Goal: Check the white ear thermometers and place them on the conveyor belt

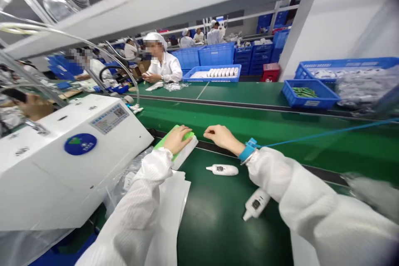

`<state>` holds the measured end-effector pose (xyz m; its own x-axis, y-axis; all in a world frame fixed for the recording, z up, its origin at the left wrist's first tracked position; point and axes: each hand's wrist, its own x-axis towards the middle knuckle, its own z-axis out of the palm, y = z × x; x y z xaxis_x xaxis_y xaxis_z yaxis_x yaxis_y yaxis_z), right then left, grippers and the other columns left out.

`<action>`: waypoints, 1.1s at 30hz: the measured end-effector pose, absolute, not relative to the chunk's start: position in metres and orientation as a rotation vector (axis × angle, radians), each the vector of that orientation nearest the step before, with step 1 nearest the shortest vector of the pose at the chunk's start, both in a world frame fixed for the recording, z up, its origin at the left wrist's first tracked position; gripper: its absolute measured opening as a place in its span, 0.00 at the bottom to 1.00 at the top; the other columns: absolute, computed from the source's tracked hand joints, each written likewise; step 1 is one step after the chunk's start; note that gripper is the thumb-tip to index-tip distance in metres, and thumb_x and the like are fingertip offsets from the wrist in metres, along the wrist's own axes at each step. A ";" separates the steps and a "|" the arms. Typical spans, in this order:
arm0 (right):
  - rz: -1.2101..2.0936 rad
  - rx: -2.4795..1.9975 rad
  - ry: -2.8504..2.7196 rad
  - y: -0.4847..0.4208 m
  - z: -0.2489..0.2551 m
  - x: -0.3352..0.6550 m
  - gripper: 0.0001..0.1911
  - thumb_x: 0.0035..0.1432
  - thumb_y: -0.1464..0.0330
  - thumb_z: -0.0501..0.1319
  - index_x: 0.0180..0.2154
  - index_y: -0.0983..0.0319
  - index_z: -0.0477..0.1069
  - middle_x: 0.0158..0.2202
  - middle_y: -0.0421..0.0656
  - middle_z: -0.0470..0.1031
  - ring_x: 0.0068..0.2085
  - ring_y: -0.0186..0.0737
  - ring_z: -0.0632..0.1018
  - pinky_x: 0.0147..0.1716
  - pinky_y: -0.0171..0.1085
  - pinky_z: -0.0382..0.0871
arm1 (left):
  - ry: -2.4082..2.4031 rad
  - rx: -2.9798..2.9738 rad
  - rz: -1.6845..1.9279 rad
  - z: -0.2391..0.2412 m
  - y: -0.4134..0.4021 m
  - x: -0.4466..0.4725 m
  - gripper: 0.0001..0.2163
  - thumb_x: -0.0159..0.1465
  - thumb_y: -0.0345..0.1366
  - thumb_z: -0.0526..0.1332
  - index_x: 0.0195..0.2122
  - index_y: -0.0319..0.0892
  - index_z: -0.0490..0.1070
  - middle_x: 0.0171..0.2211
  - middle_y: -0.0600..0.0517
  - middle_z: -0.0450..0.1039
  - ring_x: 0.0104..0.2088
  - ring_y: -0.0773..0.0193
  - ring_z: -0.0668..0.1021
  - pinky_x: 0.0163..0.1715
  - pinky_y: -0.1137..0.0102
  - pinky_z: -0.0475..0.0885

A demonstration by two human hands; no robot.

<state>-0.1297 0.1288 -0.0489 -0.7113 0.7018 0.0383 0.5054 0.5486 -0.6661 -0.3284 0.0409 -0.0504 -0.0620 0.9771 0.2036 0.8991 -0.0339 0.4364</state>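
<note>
Fingers of left hand (178, 139) flat, together on green-topped white pad (187, 135) at 11 o'clock, resting, not clamped. Right hand (222, 137) fingers loosely curled, empty. White handheld device (222, 169) at 12 o'clock, second device (256, 203) at 1 o'clock, both on green surface (212, 228). Devices look light, smooth plastic, maybe slippery; grip mid-body. Pad looks light; take by edges. White machine (71, 153) at 9 o'clock.

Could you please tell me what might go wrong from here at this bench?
The thin blue cord from the blue wrist strap on the right hand runs across the green conveyor belt, so it could snag. The white handheld device lies beside the right sleeve and might get knocked. The green-and-white flat box under the left hand sits at the belt's edge and could slip.
</note>
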 end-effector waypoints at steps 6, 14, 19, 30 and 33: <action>1.202 -1.030 -2.328 0.108 -0.044 0.002 0.15 0.62 0.61 0.55 0.34 0.60 0.78 0.33 0.40 0.79 0.34 0.38 0.77 0.37 0.35 0.68 | 1.855 2.138 0.544 -0.058 -0.012 -0.228 0.18 0.64 0.39 0.56 0.55 0.43 0.68 0.55 0.43 0.68 0.64 0.48 0.59 0.64 0.52 0.53; 1.405 -1.185 -1.983 0.044 -0.073 0.090 0.18 0.56 0.55 0.58 0.39 0.60 0.76 0.34 0.45 0.80 0.34 0.41 0.78 0.35 0.38 0.72 | 1.685 1.965 0.166 -0.103 -0.043 -0.113 0.17 0.53 0.40 0.68 0.41 0.39 0.69 0.41 0.41 0.71 0.44 0.45 0.73 0.40 0.55 0.72; 1.439 -1.192 -1.831 0.025 -0.091 0.100 0.13 0.54 0.57 0.62 0.35 0.59 0.75 0.34 0.43 0.78 0.38 0.43 0.78 0.41 0.40 0.70 | 1.585 1.865 0.251 -0.105 -0.030 -0.111 0.09 0.53 0.29 0.62 0.36 0.43 0.66 0.38 0.47 0.69 0.44 0.52 0.71 0.44 0.61 0.67; 1.705 -1.043 -1.684 0.015 -0.117 0.085 0.18 0.53 0.52 0.62 0.33 0.61 0.71 0.32 0.46 0.78 0.36 0.44 0.79 0.35 0.41 0.72 | 1.268 1.083 0.766 -0.103 -0.013 -0.115 0.19 0.51 0.46 0.70 0.34 0.39 0.68 0.29 0.53 0.71 0.34 0.63 0.75 0.39 0.67 0.68; 1.771 -0.971 -1.615 0.009 -0.104 0.083 0.21 0.52 0.49 0.63 0.33 0.61 0.72 0.35 0.47 0.78 0.38 0.45 0.79 0.36 0.41 0.74 | 1.188 0.881 0.897 -0.090 -0.018 -0.107 0.20 0.53 0.50 0.69 0.33 0.39 0.67 0.31 0.51 0.73 0.35 0.61 0.76 0.42 0.64 0.70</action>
<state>0.0833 0.0095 -0.1037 -0.5888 0.7949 -0.1466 0.0727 -0.1285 -0.9890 -0.1070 -0.0183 -0.0905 0.1417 0.9173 -0.3721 -0.1070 0.3879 0.9155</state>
